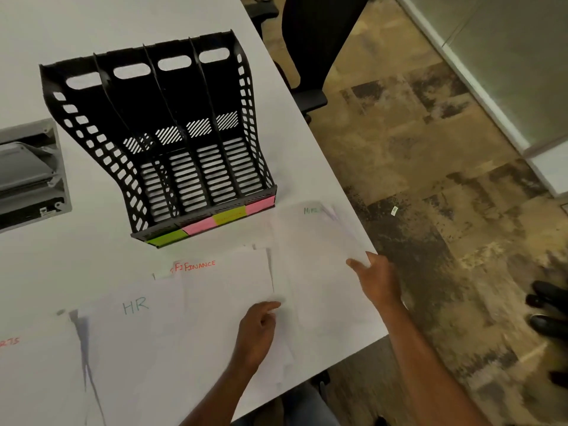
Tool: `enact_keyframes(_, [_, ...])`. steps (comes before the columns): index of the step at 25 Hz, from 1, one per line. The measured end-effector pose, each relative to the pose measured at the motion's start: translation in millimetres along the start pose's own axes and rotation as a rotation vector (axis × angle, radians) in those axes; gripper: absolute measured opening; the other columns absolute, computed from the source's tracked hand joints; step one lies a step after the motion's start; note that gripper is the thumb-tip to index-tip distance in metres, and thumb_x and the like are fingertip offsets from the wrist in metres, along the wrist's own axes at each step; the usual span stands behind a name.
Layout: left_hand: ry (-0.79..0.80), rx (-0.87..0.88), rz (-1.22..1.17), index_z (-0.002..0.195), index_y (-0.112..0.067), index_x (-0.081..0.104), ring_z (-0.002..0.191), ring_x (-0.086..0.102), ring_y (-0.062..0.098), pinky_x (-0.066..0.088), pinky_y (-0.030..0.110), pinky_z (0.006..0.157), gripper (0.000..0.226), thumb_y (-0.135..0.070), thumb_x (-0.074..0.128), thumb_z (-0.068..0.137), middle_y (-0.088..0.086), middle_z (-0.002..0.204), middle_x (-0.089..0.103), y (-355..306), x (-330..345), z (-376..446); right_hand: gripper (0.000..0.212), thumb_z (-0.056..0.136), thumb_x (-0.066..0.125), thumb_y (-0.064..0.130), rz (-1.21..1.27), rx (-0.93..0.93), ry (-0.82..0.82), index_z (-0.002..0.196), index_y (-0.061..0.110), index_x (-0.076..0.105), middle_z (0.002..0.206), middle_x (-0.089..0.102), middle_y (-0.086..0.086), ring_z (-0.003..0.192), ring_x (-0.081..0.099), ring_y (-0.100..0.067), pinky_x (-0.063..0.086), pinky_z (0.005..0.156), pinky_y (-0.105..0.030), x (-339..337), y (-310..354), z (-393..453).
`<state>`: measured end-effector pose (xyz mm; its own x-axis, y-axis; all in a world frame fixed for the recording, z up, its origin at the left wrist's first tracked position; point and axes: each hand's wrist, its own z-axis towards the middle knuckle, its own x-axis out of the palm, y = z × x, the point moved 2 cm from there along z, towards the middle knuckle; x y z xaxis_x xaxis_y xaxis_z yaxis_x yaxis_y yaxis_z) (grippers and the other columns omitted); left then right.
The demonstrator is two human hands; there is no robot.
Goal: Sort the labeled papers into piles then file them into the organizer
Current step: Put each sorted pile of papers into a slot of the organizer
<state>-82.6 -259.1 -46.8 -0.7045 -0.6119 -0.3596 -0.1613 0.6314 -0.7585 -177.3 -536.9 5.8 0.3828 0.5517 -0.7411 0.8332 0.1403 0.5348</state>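
A black four-slot organizer (pixel 159 142) stands on the white table (pixel 92 26), with green and pink sticky labels along its front lip. Below it lie piles of white paper: one marked FINANCE (pixel 227 281) in red, one marked HR (pixel 135 327) in teal, one at the far left ending in "RTS" (pixel 27 370). A rightmost pile (pixel 319 259) with blurred green lettering sits by the table corner. My right hand (pixel 376 276) pinches that pile's right edge. My left hand (pixel 258 330) rests fingers-down where the FINANCE pile meets the rightmost pile.
A grey recessed cable box (pixel 29 173) sits in the table at the left. A black office chair (pixel 310 47) stands past the far right edge. The table's right edge drops to patterned carpet (pixel 430 179). Dark shoes (pixel 550 309) show at far right.
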Motion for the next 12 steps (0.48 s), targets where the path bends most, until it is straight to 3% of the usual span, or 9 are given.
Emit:
enact_keyframes(3, [-0.073, -0.12, -0.045, 0.103, -0.037, 0.067, 0.105, 0.066, 0.013, 0.051, 0.024, 0.09, 0.008, -0.033, 0.062, 0.097, -0.014, 0.108, 0.066, -19, -2, 5, 0.032, 0.083, 0.08, 0.028, 0.419, -0.02, 0.005, 0.111, 0.013, 0.074, 0.102, 0.077, 0.001, 0.095, 0.074, -0.018, 0.059, 0.089, -0.043, -28, 8, -9])
enact_keyframes(6, [0.031, -0.098, -0.373, 0.122, -0.037, 0.059, 0.112, 0.065, 0.014, 0.054, 0.028, 0.09, 0.046, -0.054, 0.07, 0.081, -0.012, 0.114, 0.069, -66, -14, 21, 0.027, 0.074, 0.084, 0.028, 0.647, -0.072, 0.099, 0.1, 0.028, 0.077, 0.101, 0.078, 0.007, 0.092, 0.074, -0.012, 0.061, 0.081, -0.031, -55, 20, -18])
enact_keyframes(9, [0.242, 0.069, -0.642, 0.133, -0.022, 0.059, 0.112, 0.069, 0.02, 0.056, 0.027, 0.087, 0.07, -0.038, 0.087, 0.072, 0.001, 0.121, 0.074, -139, -38, 40, 0.043, 0.071, 0.084, 0.02, 0.807, -0.154, 0.269, 0.108, 0.04, 0.074, 0.112, 0.075, 0.0, 0.104, 0.072, -0.018, 0.059, 0.085, -0.031, -73, 29, -14])
enact_keyframes(10, [0.263, 0.116, -0.63, 0.129, -0.02, 0.065, 0.112, 0.07, 0.024, 0.058, 0.03, 0.088, 0.063, -0.03, 0.089, 0.071, 0.005, 0.121, 0.074, -163, -46, 45, 0.049, 0.072, 0.085, 0.016, 0.831, -0.19, 0.308, 0.113, 0.039, 0.071, 0.117, 0.073, -0.002, 0.11, 0.069, -0.021, 0.058, 0.09, -0.035, -75, 35, -11])
enact_keyframes(12, [0.177, 0.155, -0.531, 0.114, -0.025, 0.074, 0.108, 0.072, 0.027, 0.06, 0.035, 0.085, 0.043, -0.026, 0.088, 0.073, 0.004, 0.114, 0.077, -204, -54, 49, 0.053, 0.076, 0.085, 0.018, 0.733, -0.278, 0.208, 0.122, 0.036, 0.066, 0.123, 0.07, 0.0, 0.118, 0.065, -0.021, 0.053, 0.099, -0.043, -69, 51, -12])
